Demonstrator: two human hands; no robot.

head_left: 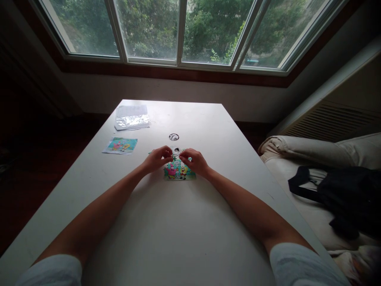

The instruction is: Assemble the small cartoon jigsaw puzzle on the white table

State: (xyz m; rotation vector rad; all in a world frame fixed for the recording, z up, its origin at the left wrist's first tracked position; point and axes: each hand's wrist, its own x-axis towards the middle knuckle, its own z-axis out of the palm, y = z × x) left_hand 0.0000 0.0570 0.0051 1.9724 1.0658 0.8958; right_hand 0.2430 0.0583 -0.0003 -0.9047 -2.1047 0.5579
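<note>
A jigsaw puzzle (179, 171) with a pink and a yellow cartoon figure on a teal background lies on the white table (184, 222). Over its upper left side is my left hand (158, 158), fingers bent and drawn together. My right hand (194, 159) curls over its upper right side, thumb and fingers pinched. What either hand holds is too small to make out. Between the fingertips shows a small green puzzle piece (174, 158). Just beyond them lies a round white-and-dark item (176, 151). Parts of the puzzle's upper edge are hidden by my hands.
A second round item (174, 137) with a dark rim lies farther back. To the left are a picture sheet (120, 145) with the same figures and a clear plastic packet (132, 117). A dark bag (351, 194) rests on the pale sofa (303, 153) at right.
</note>
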